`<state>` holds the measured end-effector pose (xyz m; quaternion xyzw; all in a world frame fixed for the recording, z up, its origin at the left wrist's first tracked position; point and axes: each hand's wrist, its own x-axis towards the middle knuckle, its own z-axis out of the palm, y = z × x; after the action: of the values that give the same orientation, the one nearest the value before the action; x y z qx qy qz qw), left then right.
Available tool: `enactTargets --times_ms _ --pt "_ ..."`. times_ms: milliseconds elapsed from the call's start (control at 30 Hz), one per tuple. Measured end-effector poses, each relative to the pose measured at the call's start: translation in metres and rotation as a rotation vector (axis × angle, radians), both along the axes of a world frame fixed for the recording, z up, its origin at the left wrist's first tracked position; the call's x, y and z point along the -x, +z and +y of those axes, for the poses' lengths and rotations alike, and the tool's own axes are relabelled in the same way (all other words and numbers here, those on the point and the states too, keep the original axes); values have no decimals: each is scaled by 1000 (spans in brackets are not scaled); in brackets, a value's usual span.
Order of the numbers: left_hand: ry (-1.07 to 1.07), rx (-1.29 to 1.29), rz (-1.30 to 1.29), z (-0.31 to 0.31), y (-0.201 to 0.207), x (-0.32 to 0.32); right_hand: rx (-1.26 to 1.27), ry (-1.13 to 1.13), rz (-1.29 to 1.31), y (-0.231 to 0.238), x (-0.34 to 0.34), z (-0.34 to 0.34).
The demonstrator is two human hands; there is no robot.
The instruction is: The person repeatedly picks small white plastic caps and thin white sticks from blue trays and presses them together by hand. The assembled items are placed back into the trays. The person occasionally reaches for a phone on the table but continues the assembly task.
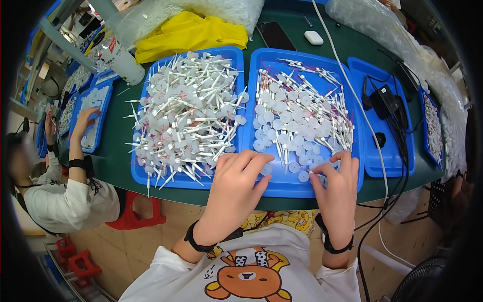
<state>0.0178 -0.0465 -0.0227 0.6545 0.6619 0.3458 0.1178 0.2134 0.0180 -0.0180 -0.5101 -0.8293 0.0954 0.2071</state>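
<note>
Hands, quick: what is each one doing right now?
Left hand: fingers curled over the blue tray; whether it holds anything cannot be told.
Right hand: fingertips on small white discs, nothing clearly gripped.

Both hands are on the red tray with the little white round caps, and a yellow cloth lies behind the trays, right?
Not quite. The tray under the left hand and right hand is blue, not red, as the head view shows. The rest holds: little white round caps lie in it, and a yellow cloth lies behind the trays.

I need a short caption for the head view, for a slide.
Two bare hands, left and right, sort small white discs in a blue tray.
</note>
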Motion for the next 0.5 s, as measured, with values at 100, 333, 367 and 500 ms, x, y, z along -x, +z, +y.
enactTargets --times_ms 100,333,367,500 --pt "24 3 -255 -6 7 -2 11 16 10 -2 -1 0" --pt "-93 4 -693 -10 0 1 28 125 339 3 -4 -2" --pt "-99 26 -787 -10 1 0 24 155 435 3 -5 -3" --pt "-119 40 -1122 -10 3 -7 91 197 588 7 -5 -15"
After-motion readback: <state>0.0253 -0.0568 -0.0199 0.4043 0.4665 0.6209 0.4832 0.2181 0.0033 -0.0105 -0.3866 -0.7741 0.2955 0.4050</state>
